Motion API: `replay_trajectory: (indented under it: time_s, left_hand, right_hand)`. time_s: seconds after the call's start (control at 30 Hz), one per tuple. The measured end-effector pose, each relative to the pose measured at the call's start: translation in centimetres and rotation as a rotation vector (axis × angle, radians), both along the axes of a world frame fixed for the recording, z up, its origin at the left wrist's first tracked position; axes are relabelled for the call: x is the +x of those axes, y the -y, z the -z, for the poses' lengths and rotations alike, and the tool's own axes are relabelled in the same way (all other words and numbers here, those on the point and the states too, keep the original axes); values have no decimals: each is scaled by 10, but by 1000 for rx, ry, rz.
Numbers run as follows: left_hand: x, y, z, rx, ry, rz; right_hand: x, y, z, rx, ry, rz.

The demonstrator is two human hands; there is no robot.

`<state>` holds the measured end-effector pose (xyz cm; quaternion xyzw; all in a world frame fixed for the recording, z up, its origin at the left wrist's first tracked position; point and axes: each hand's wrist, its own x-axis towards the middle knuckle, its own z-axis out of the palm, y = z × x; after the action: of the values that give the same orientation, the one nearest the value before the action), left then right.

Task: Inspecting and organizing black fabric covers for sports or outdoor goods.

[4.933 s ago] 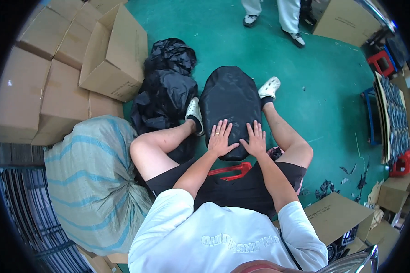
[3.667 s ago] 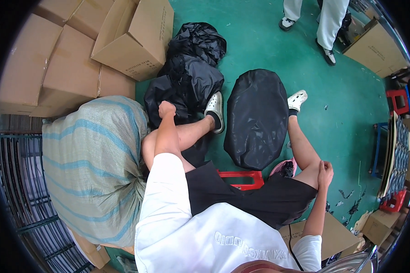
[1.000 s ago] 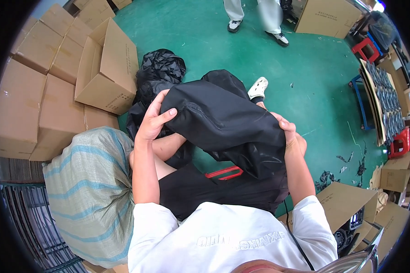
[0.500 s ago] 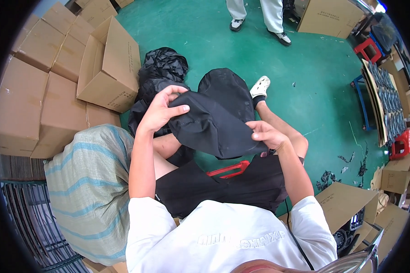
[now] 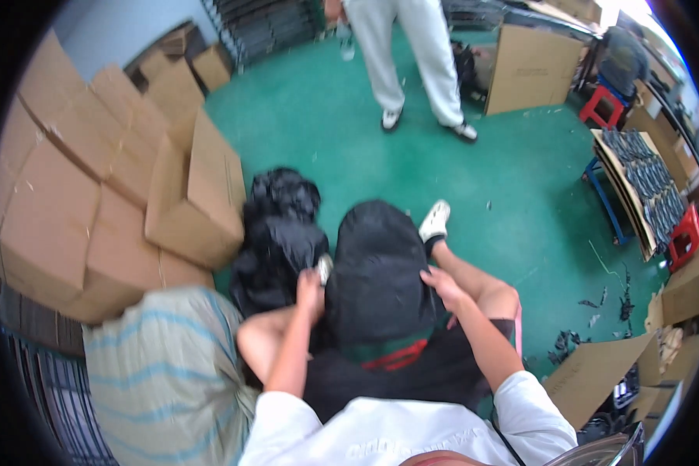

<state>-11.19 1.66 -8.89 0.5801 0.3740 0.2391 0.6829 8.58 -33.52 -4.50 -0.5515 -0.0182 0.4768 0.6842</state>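
Plain black fabric (image 5: 380, 283), grey-green sack (image 5: 163, 380) with blue stripes, brown cartons (image 5: 50, 221), green floor (image 5: 520, 179), red stool (image 5: 602, 107)

both arms reaching forward and down from the body, angling in toward each other. left forearm (image 5: 290, 353) running forward and tilting slightly right, left wrist staying out of any sharp bend, left hand (image 5: 311, 291) closing in a loose curl, motion blur hiding exact finger pose. right forearm (image 5: 487, 342) slanting forward and left, right hand (image 5: 444, 287) pointing inward, its fingers (image 5: 429, 277) reaching left. hands sitting well apart, roughly level
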Motion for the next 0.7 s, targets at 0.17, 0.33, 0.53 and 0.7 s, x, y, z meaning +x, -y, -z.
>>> replay_trajectory:
  time_s: [0.17, 0.33, 0.53, 0.7]
  left_hand:
    - [10, 133, 85, 629, -943, 748]
    - [-11, 170, 167, 387, -673, 352]
    - [-30, 128, 163, 270, -716, 169]
    - [-11, 140, 125, -118, -818, 403]
  right_hand:
    - [21, 127, 123, -1164, 301, -208]
    - [-9, 65, 95, -804, 673, -13]
    - [-16, 37, 68, -752, 695, -103]
    - [-8, 53, 83, -856, 615, -136]
